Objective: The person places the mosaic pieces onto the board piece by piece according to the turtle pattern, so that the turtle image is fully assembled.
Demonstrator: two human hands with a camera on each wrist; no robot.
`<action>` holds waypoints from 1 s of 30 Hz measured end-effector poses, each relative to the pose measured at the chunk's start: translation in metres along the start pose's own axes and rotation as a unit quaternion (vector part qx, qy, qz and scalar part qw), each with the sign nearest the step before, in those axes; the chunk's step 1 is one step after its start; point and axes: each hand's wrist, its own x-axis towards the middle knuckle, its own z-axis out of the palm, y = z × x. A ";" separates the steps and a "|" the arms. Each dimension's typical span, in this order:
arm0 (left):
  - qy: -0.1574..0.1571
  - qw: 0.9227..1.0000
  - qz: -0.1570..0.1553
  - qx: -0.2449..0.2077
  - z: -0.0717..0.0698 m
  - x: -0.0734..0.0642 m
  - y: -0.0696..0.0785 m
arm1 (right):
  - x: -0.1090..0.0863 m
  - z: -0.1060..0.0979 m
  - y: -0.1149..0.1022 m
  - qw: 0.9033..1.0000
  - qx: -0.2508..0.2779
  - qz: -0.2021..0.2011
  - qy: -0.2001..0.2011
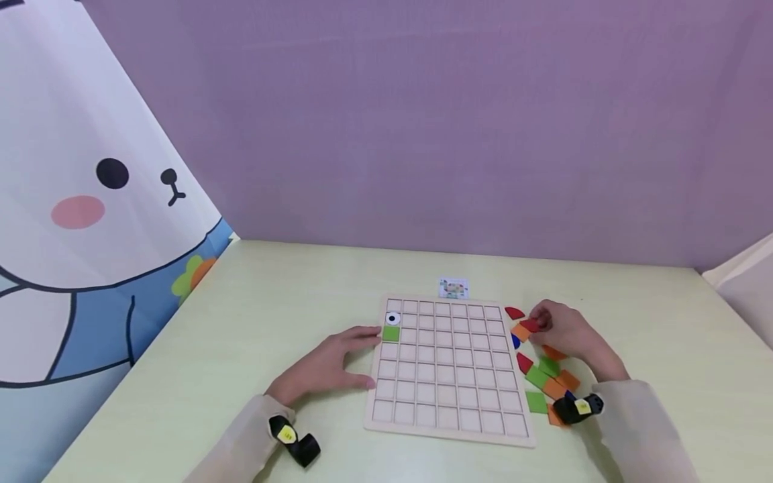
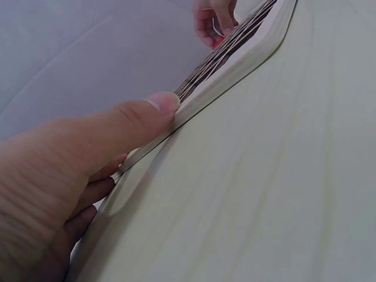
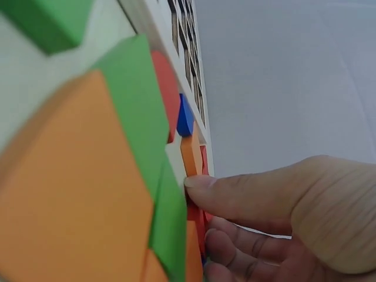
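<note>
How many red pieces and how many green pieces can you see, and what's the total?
Red: 3, one at the right hand's fingertips
Green: 4, one on the board
Total in view: 7; others could be hidden

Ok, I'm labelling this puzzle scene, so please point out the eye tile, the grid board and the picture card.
Eye tile (image 1: 392,318): head view, on its black pupil.
Grid board (image 1: 447,373): head view, on a bare cell.
Picture card (image 1: 453,288): head view, mid-face.
</note>
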 end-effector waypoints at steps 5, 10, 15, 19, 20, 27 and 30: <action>-0.002 1.000 0.008 -0.003 0.000 0.001 0.000 | -0.001 0.000 0.001 1.000 0.003 -0.010 0.006; -0.005 1.000 0.007 -0.005 -0.001 0.001 0.000 | -0.001 0.001 -0.001 1.000 0.003 -0.016 0.005; -0.005 1.000 0.005 -0.007 -0.002 0.001 0.000 | 0.000 0.001 -0.001 1.000 0.005 -0.007 -0.001; -0.004 1.000 0.004 -0.009 -0.001 0.001 0.000 | 0.000 -0.003 0.001 1.000 0.009 -0.014 -0.012; -0.004 1.000 0.004 -0.008 -0.001 0.001 0.000 | -0.001 -0.004 0.002 1.000 0.010 -0.018 -0.016; -0.004 1.000 0.008 -0.002 -0.002 0.002 -0.001 | -0.004 -0.012 0.004 0.998 0.012 -0.060 -0.033; -0.005 1.000 0.009 -0.003 -0.001 0.002 -0.001 | -0.004 -0.012 0.006 0.997 0.014 -0.070 -0.031</action>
